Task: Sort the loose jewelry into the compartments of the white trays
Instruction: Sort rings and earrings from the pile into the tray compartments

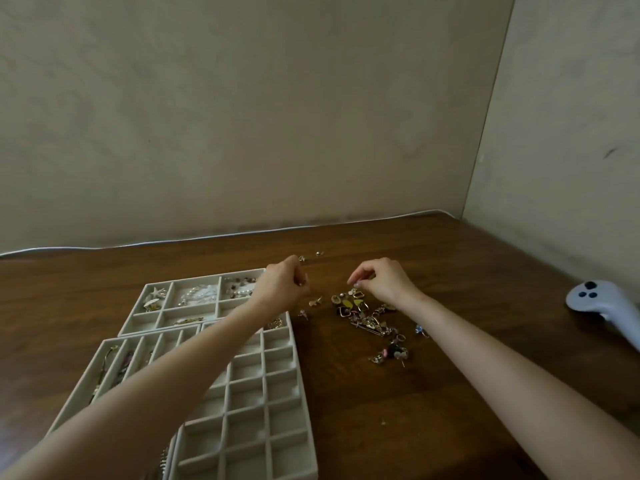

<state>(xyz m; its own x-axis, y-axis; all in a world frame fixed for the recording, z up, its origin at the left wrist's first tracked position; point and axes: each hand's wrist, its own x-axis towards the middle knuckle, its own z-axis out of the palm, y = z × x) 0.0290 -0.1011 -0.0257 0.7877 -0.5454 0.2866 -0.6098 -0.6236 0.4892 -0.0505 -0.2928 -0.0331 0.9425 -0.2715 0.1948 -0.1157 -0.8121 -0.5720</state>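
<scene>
Head view: the loose jewelry (367, 318) lies heaped on the table (381, 427), at three o'clock of the white trays (263, 375). My left hand (284, 285) is curled. My right hand (384, 282) pinches finger to thumb at the heap's twelve o'clock. I cannot tell whether either holds a piece. I judge the pieces light, tangle-prone and delicate, so I would lift one at a time by its hoop or post.

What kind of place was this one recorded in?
Probably a home room, at a desk in a corner: a dark wooden table against plain walls, a game-style controller lying at the right, and white trays with loose jewelry beside them.
</scene>
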